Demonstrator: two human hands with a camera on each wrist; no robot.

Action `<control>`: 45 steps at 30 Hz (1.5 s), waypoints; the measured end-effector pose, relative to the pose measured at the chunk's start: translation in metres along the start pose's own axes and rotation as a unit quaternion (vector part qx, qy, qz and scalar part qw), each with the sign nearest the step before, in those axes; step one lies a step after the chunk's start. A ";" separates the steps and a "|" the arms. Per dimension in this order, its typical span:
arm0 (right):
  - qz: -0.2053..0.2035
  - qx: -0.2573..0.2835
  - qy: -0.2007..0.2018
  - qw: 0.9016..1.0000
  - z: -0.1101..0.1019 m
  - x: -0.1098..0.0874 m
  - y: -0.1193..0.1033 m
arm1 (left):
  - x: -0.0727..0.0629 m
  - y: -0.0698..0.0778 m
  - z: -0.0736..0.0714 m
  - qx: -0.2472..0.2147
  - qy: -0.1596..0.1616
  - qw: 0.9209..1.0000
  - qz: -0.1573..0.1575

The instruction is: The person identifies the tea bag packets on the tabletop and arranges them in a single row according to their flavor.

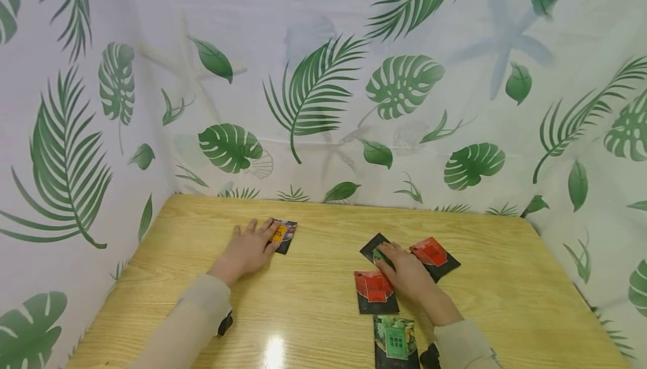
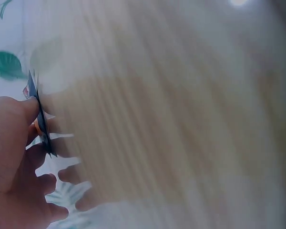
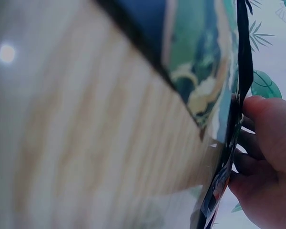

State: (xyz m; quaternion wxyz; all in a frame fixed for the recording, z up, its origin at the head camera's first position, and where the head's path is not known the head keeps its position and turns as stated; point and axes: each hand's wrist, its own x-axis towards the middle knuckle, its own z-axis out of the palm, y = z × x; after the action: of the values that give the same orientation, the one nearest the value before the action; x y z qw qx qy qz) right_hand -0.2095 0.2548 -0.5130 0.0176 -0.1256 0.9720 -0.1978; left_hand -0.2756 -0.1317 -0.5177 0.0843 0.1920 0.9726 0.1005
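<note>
My left hand (image 1: 247, 250) rests with spread fingers on the left edge of a dark sachet with an orange label (image 1: 279, 235). In the left wrist view this sachet (image 2: 42, 119) appears almost edge-on beside the thumb. My right hand (image 1: 410, 273) touches a black sachet with a green label (image 1: 373, 248), covering part of it. Close by lie two red and black sachets, one (image 1: 438, 258) right of the fingers and another (image 1: 376, 292) below them. Nearer me is a green-labelled sachet (image 1: 396, 341), left of the right wrist.
The sachets lie on a wood-grain table (image 1: 313, 268). A white cloth with green leaves (image 1: 323, 94) hangs along the back and both sides. Light reflects off the table near its front.
</note>
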 end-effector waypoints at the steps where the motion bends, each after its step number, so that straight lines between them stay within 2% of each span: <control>1: 0.000 0.000 0.001 1.000 0.000 0.000 0.000 | -0.001 -0.004 -0.001 0.000 -0.001 1.000 -0.005; 11: 0.000 0.000 0.002 1.000 0.000 0.000 -0.001 | -0.014 -0.043 -0.013 -0.026 -0.010 0.997 -0.067; 17: 0.002 0.002 0.000 1.000 0.001 0.000 0.000 | -0.017 -0.060 -0.015 -0.027 -0.006 0.996 -0.086; 26: -0.005 0.007 0.000 1.000 0.003 0.000 0.002 | -0.020 -0.070 -0.018 -0.035 -0.001 0.995 -0.094; 34: -0.004 0.008 -0.001 1.000 -0.003 -0.001 0.004 | -0.020 -0.072 -0.019 -0.058 -0.003 0.994 -0.091; 41: -0.017 0.032 0.040 0.999 -0.020 -0.004 0.013 | -0.020 -0.071 -0.019 -0.064 -0.007 0.994 -0.089; 45: -0.002 0.035 0.059 0.998 -0.032 -0.009 0.021 | -0.021 -0.072 -0.019 -0.064 -0.004 0.994 -0.090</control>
State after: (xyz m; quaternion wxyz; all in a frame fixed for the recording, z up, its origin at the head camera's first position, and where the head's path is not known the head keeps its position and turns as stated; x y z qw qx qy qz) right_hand -0.2086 0.2875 -0.4917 -0.0359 -0.1149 0.9635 -0.2391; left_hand -0.2864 -0.2086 -0.5131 0.1085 0.0985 0.9772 0.1536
